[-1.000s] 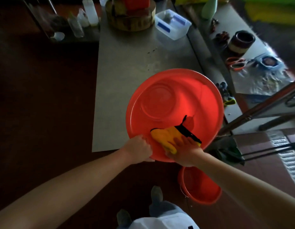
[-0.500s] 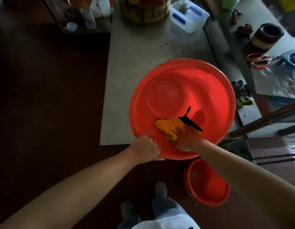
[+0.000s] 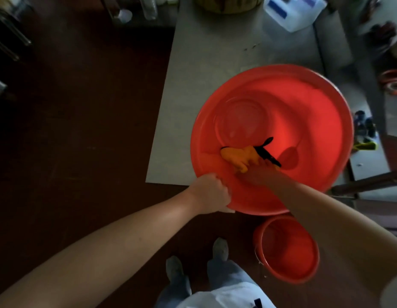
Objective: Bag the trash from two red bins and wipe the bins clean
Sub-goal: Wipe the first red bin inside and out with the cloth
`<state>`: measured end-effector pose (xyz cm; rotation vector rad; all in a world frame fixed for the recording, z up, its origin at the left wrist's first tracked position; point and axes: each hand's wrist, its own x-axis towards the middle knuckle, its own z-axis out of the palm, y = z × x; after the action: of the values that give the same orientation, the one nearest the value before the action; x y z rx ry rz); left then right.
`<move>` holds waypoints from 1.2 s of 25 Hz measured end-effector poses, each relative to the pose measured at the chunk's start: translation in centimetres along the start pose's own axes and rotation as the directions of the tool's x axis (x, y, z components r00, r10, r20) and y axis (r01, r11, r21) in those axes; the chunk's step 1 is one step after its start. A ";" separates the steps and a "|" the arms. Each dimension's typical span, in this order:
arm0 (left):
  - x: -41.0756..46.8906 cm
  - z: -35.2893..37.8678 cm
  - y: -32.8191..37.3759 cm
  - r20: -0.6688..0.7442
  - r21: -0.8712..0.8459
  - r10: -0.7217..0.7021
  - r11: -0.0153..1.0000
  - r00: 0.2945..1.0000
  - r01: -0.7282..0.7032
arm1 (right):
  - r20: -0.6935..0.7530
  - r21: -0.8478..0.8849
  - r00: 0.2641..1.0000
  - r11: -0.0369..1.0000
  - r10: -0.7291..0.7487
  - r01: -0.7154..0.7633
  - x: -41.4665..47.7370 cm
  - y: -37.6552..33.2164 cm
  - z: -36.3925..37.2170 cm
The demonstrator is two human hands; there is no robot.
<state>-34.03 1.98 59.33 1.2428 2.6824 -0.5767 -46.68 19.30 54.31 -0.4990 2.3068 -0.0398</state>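
Observation:
A big red bin (image 3: 322, 121) stands at the near end of a grey table (image 3: 210, 63), its inside bare. My left hand (image 3: 212, 193) grips the bin's near rim at the lower left. Inside the bin, my right hand (image 3: 258, 174) presses a yellow cloth with black trim (image 3: 239, 156) against the near inner wall; whether its fingers curl round the cloth I cannot tell. A smaller red bin (image 3: 288, 250) stands on the dark floor below the table's edge, beside my right forearm, with nothing visible in it.
At the table's far end are a round wooden block (image 3: 226, 4) and a clear plastic box (image 3: 293, 12). A second surface (image 3: 371, 161) to the right holds small tools and orange rings (image 3: 393, 82). Bottles (image 3: 149, 7) stand at the far left. My feet (image 3: 197, 258) are on the dark floor.
My right hand has pushed the yellow cloth deeper into the big bin, away from the near rim. My left hand has kept its grip on the rim. The view shifted left.

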 end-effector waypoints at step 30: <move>-2.1 -3.2 -4.0 -0.003 0.003 -0.306 0.952 0.952 0.306 | -0.231 -0.440 0.897 0.862 -0.378 0.250 -11.8 -0.6 -0.8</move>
<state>-35.50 -0.61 63.97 0.8291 2.8977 -0.6144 -39.52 22.96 63.01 -1.1602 2.5201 0.2157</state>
